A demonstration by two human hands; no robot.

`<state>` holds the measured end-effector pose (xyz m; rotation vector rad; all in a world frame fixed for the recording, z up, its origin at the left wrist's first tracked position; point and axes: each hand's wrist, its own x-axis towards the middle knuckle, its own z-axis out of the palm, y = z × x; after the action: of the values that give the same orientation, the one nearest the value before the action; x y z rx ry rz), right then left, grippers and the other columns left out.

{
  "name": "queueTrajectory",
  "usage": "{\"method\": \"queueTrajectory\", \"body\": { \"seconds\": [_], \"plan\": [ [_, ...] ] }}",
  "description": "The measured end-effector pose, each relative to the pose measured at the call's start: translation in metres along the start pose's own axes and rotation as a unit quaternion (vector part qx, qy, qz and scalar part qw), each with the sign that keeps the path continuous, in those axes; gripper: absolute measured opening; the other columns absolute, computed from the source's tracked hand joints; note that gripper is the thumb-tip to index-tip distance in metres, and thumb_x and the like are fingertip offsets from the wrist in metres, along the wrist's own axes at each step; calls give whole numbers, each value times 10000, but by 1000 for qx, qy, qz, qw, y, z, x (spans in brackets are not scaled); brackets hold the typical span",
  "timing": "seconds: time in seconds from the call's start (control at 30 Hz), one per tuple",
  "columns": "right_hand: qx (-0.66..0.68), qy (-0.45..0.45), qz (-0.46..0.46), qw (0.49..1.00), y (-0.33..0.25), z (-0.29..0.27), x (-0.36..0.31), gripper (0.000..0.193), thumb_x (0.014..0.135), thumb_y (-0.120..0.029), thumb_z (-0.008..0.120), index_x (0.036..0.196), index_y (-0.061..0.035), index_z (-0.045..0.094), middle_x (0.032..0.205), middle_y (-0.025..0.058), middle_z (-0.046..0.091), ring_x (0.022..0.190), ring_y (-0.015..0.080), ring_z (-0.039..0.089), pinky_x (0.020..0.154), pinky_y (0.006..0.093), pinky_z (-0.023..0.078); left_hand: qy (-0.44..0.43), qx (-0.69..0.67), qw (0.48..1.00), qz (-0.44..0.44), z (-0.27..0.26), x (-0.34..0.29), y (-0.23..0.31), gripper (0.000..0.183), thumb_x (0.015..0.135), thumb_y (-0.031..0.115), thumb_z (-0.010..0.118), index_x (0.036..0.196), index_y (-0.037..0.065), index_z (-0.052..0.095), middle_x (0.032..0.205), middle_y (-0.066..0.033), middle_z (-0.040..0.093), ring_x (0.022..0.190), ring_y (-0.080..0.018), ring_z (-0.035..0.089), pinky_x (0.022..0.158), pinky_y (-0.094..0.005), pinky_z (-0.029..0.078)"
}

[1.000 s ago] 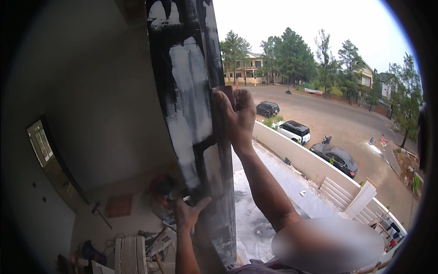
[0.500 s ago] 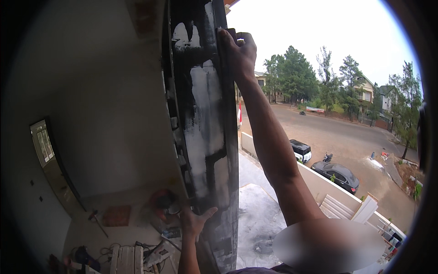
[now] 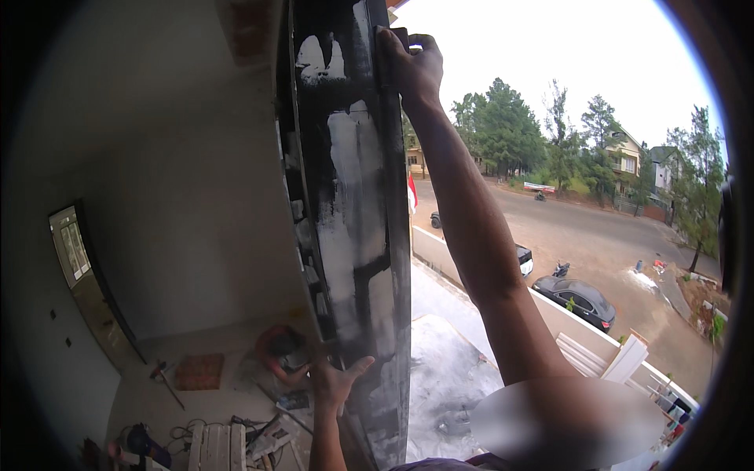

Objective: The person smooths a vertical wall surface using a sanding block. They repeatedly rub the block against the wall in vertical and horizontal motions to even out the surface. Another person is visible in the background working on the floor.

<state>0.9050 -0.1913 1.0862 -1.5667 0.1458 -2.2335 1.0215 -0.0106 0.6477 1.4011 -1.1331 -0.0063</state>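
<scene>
A tall black frame post (image 3: 357,196) stands upright in front of me, its face covered in uneven white and grey patches. High on its right edge, my right hand (image 3: 416,67) is closed round a small dark block (image 3: 402,37) that touches the post. The thumb lies toward the post's face, and the fingers bend round the block's outer side. Lower down, my left hand (image 3: 336,382) grips the post's left edge. Its thumb stretches across the face, while its other fingers are mostly hidden.
Inside at left, a crouching person (image 3: 281,351) works on the floor near a hammer-like tool (image 3: 167,385), wooden slats (image 3: 218,447) and cables. Outside at right, a low wall (image 3: 577,318) borders a road with a dark car (image 3: 575,302). A blurred oval covers part of the lower right.
My right hand has slid a little upward along the post's edge with the dark block. My left hand keeps its place. The crouching person has shifted slightly.
</scene>
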Motion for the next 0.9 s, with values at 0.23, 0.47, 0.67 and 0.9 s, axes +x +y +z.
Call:
{"method": "queueTrajectory", "body": {
  "seconds": [0.23,0.47,0.67,0.9],
  "plan": [
    [23,17,12,1000,22,-15,-72,405,873,-303,774,998,22,567,821,123,692,748,131,662,627,280,536,18,42,999,6,-10,0,1,658,679,359,906,1135,-11,609,1023,-126,691,952,-247,656,861,-366,501],
    [49,-40,69,996,-8,-10,-14,418,878,-289,769,1057,23,555,837,128,687,686,139,669,562,244,529,1,44,998,-35,-9,0,15,729,643,342,924,1168,-33,586,1099,-170,670,1012,-293,650,894,-387,505],
    [45,-23,19,999,19,-24,-50,411,880,-302,765,1016,19,546,863,147,690,736,137,671,623,256,541,4,24,998,-49,-3,0,6,730,643,322,927,1178,-34,580,1096,-168,673,1010,-289,652,897,-386,509],
    [39,-31,32,998,9,-9,-31,432,888,-320,754,1023,28,537,863,152,696,733,136,667,648,261,538,1,22,1000,-2,-5,5,-3,685,661,347,916,1136,-30,599,1015,-151,697,921,-286,677,849,-385,518]
  ]
}}
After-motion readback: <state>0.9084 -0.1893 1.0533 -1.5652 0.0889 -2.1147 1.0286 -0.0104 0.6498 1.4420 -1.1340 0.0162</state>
